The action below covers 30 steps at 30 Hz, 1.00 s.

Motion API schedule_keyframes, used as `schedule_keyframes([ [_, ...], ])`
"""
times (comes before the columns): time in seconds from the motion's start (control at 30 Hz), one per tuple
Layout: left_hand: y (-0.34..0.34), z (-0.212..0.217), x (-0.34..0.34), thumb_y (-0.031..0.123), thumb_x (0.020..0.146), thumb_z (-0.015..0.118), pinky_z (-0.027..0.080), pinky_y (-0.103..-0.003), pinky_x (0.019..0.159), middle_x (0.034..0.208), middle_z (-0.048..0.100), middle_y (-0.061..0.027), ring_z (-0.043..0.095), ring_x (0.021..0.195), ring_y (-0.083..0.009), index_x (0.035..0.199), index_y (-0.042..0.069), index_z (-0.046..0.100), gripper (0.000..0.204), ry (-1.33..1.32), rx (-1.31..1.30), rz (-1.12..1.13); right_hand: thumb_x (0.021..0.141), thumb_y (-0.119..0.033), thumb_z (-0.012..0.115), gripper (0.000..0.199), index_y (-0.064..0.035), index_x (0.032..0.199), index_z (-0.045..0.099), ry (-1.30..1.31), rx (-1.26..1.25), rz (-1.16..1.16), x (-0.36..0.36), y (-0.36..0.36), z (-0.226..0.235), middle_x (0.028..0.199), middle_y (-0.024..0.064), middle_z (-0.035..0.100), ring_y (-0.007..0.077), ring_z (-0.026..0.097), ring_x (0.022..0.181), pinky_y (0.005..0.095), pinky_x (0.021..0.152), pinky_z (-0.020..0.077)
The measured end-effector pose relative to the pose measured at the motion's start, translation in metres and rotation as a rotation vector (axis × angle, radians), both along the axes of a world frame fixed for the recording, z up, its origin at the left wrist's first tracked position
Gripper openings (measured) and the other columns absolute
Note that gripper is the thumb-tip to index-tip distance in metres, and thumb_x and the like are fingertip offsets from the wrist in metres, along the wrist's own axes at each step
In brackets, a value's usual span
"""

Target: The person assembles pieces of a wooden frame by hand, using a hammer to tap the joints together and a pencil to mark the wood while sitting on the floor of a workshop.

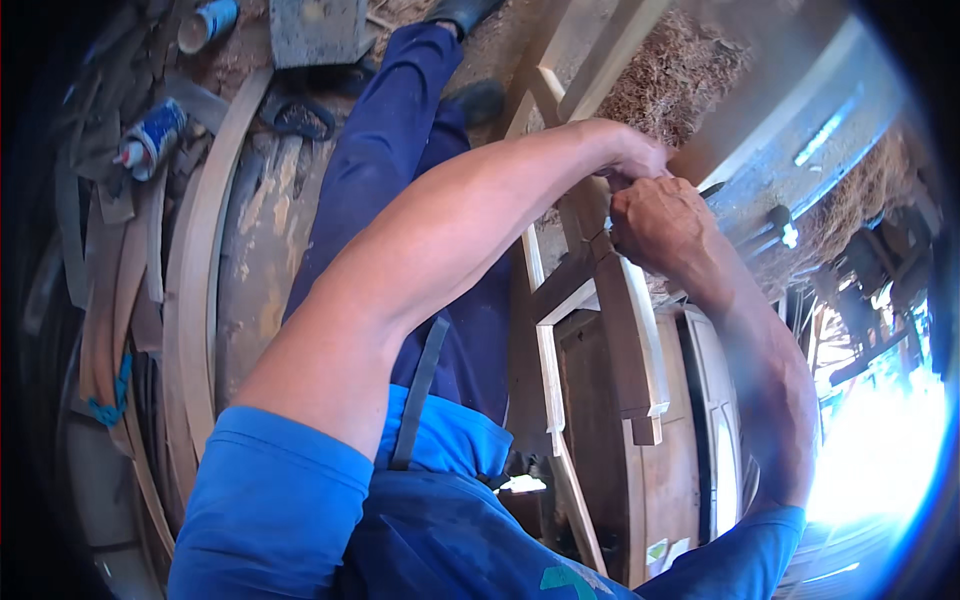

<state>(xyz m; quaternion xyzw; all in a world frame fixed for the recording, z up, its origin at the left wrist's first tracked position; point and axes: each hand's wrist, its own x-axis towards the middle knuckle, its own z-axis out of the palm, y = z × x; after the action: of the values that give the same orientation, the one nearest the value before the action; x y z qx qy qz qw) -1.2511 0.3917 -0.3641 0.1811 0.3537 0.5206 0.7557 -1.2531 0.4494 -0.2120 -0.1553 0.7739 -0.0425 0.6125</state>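
My left hand and my right hand meet at the top of a wooden frame, right of centre. The left fingers curl down and are partly hidden by the right hand. My right hand is closed in a fist; a thin dark tip sticks out beside its knuckles, and what it belongs to is hidden. The frame has long dark-faced rails with pale edges, joined by a short crosspiece. Whether my fingers press on the frame cannot be made out.
Curly wood shavings lie heaped beyond the hands. Long curved timber strips lie at the left, near a blue-and-white bottle and a can. A panelled wooden piece stands below the frame. Strong glare fills the lower right.
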Motion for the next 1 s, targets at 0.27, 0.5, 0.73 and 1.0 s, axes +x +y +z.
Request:
schedule_keyframes([
  [0.27,0.023,-0.048,0.011,0.026,0.088,0.065,0.054,-0.036,0.083,0.131,0.058,-0.0106,0.063,0.099,-0.0198,0.146,0.007,0.039,0.066,-0.244,0.004,-0.068,0.080,-0.020,0.071,0.017,-0.0050,0.088,0.074,-0.316,0.161,0.173,-0.022,-0.031,-0.034,0.079,0.0133,0.072,0.0245,0.072,0.074,0.0374,0.067,0.0575],
  [0.5,0.023,-0.066,0.005,0.024,0.088,0.065,0.054,-0.036,0.081,0.125,0.062,-0.0088,0.063,0.098,-0.0191,0.139,0.007,0.047,0.057,-0.149,0.061,-0.111,0.081,-0.017,0.075,0.019,-0.0020,0.092,0.074,-0.537,0.067,0.412,-0.028,-0.035,-0.070,0.084,0.0099,0.073,0.0200,0.072,0.078,0.0327,0.067,0.0568],
  [0.73,0.046,-0.071,-0.001,0.024,0.089,0.065,0.054,-0.036,0.080,0.121,0.064,-0.0070,0.063,0.098,-0.0184,0.135,0.006,0.053,0.051,-0.097,0.145,-0.187,0.083,-0.018,0.074,0.021,-0.0035,0.099,0.074,-0.667,0.300,0.394,-0.013,-0.015,-0.093,0.092,0.0089,0.074,0.0159,0.071,0.085,0.0322,0.071,0.0570],
  [1.0,0.047,-0.102,0.028,0.028,0.085,0.070,0.051,-0.037,0.089,0.136,0.056,-0.0111,0.059,0.111,-0.0205,0.148,0.005,0.037,0.074,-0.206,0.069,-0.100,0.084,-0.033,0.072,0.024,-0.0114,0.095,0.076,-0.484,0.045,0.578,-0.020,-0.029,-0.083,0.095,0.0052,0.074,0.0172,0.071,0.089,0.0322,0.078,0.0568],
])
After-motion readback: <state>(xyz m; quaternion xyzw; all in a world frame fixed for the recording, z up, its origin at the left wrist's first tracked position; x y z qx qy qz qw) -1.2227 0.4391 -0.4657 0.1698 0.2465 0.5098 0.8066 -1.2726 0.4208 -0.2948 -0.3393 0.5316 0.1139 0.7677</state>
